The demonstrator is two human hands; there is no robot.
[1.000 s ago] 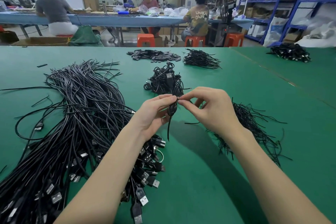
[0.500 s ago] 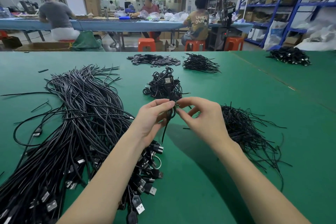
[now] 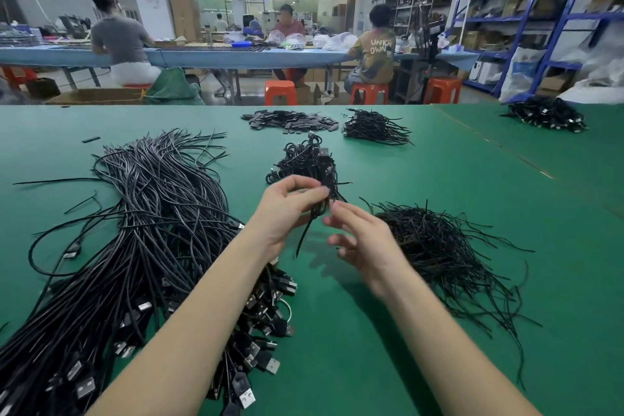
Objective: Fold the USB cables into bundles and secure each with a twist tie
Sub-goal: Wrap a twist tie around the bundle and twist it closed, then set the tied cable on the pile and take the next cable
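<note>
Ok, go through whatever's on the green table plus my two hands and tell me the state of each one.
Left hand: pinching the folded cable.
Right hand: off the cable, fingers loosely spread.
Folded cable: bunched, one tail hanging down.
Loose cables: unfolded, heaped.
Finished bundles: piled.
Twist ties: loose heap.

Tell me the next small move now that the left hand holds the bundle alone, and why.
Probably drop the folded cable bundle onto the finished pile just beyond it. The left hand grips it, the right hand is off it with fingers spread, and a tie tail hangs below, so tying looks done, though the twist itself is hidden.
</note>
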